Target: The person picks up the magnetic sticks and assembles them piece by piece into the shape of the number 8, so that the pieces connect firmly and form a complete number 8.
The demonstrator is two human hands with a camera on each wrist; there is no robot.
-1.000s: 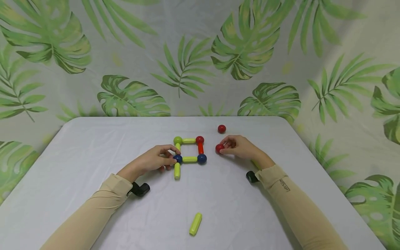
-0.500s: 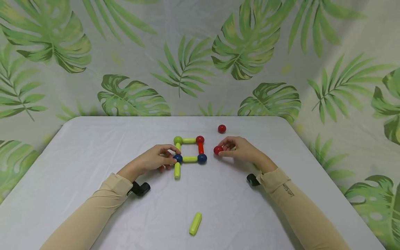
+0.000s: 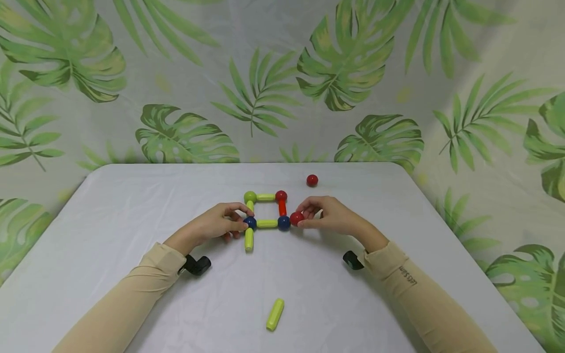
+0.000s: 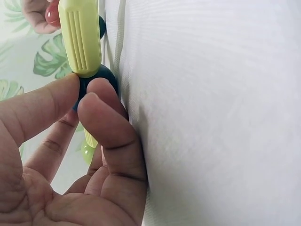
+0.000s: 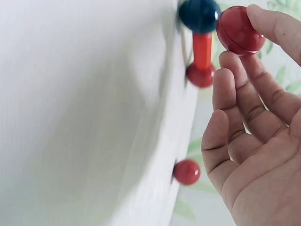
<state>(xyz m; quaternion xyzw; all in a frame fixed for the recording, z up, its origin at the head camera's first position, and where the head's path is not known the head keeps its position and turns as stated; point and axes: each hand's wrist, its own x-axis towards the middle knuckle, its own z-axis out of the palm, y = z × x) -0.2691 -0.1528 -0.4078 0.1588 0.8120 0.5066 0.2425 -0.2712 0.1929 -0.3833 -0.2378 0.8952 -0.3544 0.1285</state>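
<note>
My left hand (image 3: 219,222) pinches the left blue ball (image 3: 250,222) of a square frame made of rods and balls. Its thumb and fingers meet around that ball in the left wrist view. A yellow-green rod (image 4: 81,37) juts from the same ball toward me. The frame's other corners are a green ball (image 3: 250,197), a red corner ball (image 3: 281,196) and the right blue ball (image 3: 284,222). Between thumb and fingertips, my right hand (image 3: 328,215) holds a red ball (image 5: 240,30) right beside the right blue ball; whether they touch I cannot tell.
Another red ball (image 3: 312,180) lies near the table's back edge. A loose yellow-green rod (image 3: 275,314) rests near the front of the white table (image 3: 212,314). Behind stands a leaf-patterned cloth backdrop (image 3: 185,73). A red rod (image 3: 282,208) forms the frame's right side.
My right hand has carried the red ball left and slightly toward me, up to the right blue ball. The left hand keeps its hold, and the frame stays in place.
</note>
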